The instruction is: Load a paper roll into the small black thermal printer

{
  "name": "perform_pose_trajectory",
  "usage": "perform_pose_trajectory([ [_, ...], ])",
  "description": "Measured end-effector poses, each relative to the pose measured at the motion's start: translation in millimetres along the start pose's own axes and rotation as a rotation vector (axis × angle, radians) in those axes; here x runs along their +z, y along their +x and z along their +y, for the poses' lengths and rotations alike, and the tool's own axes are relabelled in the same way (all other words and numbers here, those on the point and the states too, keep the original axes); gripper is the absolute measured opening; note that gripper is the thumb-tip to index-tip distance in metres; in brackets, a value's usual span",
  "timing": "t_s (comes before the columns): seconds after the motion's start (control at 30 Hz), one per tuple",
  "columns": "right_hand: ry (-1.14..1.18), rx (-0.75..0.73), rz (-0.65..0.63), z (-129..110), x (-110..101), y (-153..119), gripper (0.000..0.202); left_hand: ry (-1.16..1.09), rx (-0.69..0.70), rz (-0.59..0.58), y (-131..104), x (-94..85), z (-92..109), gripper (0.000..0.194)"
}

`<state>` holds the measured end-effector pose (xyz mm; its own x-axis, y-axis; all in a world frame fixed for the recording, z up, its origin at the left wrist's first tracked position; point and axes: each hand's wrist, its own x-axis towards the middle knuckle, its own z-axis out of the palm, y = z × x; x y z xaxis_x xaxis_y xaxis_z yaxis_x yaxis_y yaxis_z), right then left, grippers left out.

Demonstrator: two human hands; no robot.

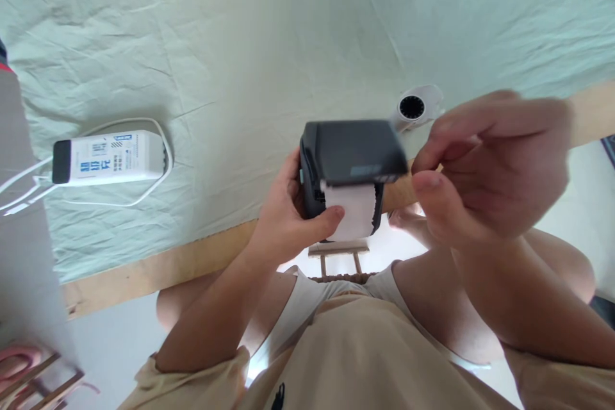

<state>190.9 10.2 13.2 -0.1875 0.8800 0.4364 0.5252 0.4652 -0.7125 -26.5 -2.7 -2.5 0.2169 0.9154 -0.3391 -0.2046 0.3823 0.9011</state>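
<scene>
Left hand [283, 224] grips black device [313, 202], white paper [353, 213] in place, lid [355, 148] apparently unclosed; right hand [500, 166] half-curled nearby, any hold unclear.

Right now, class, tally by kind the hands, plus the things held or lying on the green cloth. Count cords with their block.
Hands: 2 (left hand, right hand)
Black device: 1
Paper: 1
Corded block: 1
Dark-ended white object: 1
Total: 6
</scene>
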Motion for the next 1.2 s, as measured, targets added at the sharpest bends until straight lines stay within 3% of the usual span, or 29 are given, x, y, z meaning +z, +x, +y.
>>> perform_pose_trajectory([
  [0.03,0.020,-0.028,0.019,2,2,-1,0.020,-0.003,0.000,0.004,0,-0.1,0,0.078],
  [0.1,0.087,-0.008,0.021,6,6,-2,0.034,0.002,0.003,0.005,-1,-0.7,-1,0.081],
  [0.33,0.328,0.256,-0.218,16,14,3,0.044,-0.108,0.008,-0.047,1,-3.2,-5,0.071],
  [0.5,0.337,0.300,-0.182,13,14,5,0.043,-0.171,-0.015,-0.053,3,-3.0,-7,0.057],
  [0.7,0.376,0.500,-0.199,5,14,1,0.045,-0.182,-0.011,-0.045,-2,-0.5,-4,0.047],
  [1.2,0.359,0.419,-0.194,15,16,4,0.044,-0.194,-0.082,0.004,-2,3.2,3,0.050],
])
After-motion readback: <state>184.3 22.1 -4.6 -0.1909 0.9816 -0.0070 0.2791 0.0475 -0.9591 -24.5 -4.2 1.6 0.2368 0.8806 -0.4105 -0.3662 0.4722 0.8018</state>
